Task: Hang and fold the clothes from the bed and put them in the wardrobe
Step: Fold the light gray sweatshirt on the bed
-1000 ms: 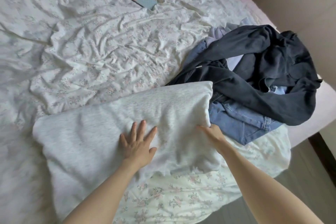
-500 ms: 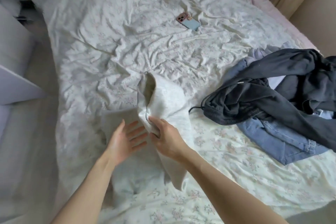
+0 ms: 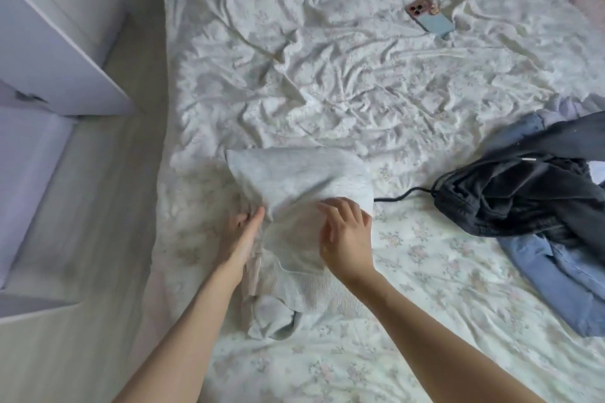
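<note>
Sweater (image 3: pixel 296 186), light grey, lies partly folded at frame centre on the bed (image 3: pixel 360 91), its ribbed hem toward the lower edge. Left hand (image 3: pixel 242 232) lies along the sweater's left side, fingers straight and tucked against the folded fabric. Right hand (image 3: pixel 345 232) rests on top, fingers curled onto the cloth; whether it pinches a fold cannot be told. Dark hoodie (image 3: pixel 510 196) overlies jeans (image 3: pixel 553 275) at right. Phone (image 3: pixel 430 18) lies upper right; white cabinet (image 3: pixel 55 29) stands upper left.
</note>
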